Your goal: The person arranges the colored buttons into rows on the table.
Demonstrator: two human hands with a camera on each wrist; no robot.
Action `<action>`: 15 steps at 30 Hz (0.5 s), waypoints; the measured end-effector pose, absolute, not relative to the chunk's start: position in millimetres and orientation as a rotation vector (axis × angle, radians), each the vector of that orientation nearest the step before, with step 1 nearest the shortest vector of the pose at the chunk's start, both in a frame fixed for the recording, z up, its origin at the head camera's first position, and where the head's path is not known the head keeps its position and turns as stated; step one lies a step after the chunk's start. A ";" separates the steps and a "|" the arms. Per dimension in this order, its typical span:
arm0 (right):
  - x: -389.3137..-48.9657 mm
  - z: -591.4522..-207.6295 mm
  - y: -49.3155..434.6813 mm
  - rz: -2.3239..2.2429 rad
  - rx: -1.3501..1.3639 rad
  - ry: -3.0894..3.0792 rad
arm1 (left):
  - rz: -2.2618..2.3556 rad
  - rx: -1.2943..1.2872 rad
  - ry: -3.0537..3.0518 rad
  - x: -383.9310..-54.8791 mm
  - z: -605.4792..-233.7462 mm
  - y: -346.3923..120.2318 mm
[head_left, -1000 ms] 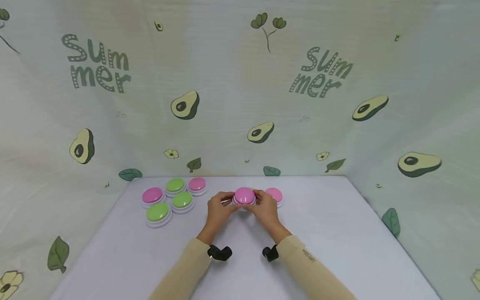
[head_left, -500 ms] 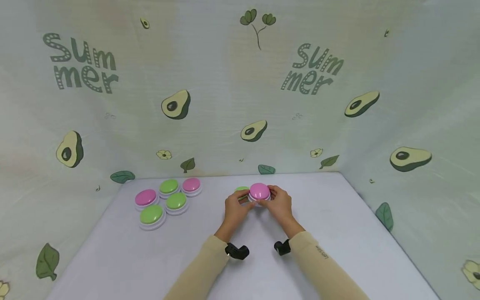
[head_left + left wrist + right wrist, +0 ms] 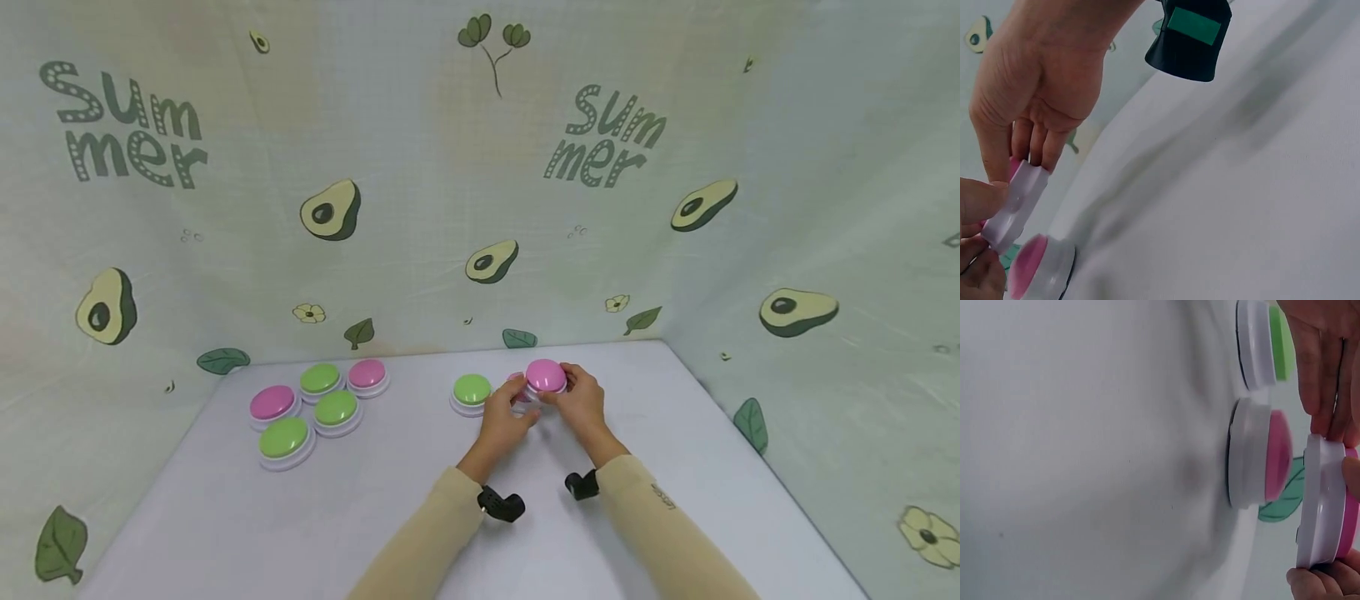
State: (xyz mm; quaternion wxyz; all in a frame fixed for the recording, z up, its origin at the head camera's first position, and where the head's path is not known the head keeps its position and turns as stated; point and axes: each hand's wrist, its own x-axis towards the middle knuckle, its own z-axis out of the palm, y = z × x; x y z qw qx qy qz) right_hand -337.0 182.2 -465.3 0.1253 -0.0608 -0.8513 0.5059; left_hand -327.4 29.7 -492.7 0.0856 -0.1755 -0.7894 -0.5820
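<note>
A large pink push button [image 3: 545, 375] with a white base is held raised off the table between both hands. My right hand [image 3: 582, 405] grips its right side, thumb in front. At its left rim are the fingertips of my left hand [image 3: 504, 423], with the left thumb low at the front edge. The left wrist view shows the white underside of the held button [image 3: 1017, 206] tilted. Another pink button [image 3: 1259, 456] stands on the table just below, partly hidden by the left fingers in the head view. Beside it on the left stands a green button [image 3: 472, 389].
On the left of the white table [image 3: 360, 517] stands a cluster of several buttons, among them a green button [image 3: 283, 437] and a pink button [image 3: 272, 402]. A printed cloth [image 3: 420, 167] hangs behind. Each wrist wears a small black camera [image 3: 501, 505].
Both hands have carried the pink button to the right, past the green button and over the other pink one. The green button is uncovered now. The head view has turned slightly right.
</note>
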 end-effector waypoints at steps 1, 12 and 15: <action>-337.6 -465.1 186.2 1.473 -0.187 -2.484 | -1.723 -0.539 -2.376 -327.7 -492.7 33.6; -348.3 -471.5 217.3 1.434 -0.257 -2.536 | -1.751 -0.585 -2.630 -326.1 -491.1 66.1; -349.0 -473.7 223.7 1.430 -0.272 -2.553 | -1.775 -0.611 -2.666 -327.1 -494.3 73.8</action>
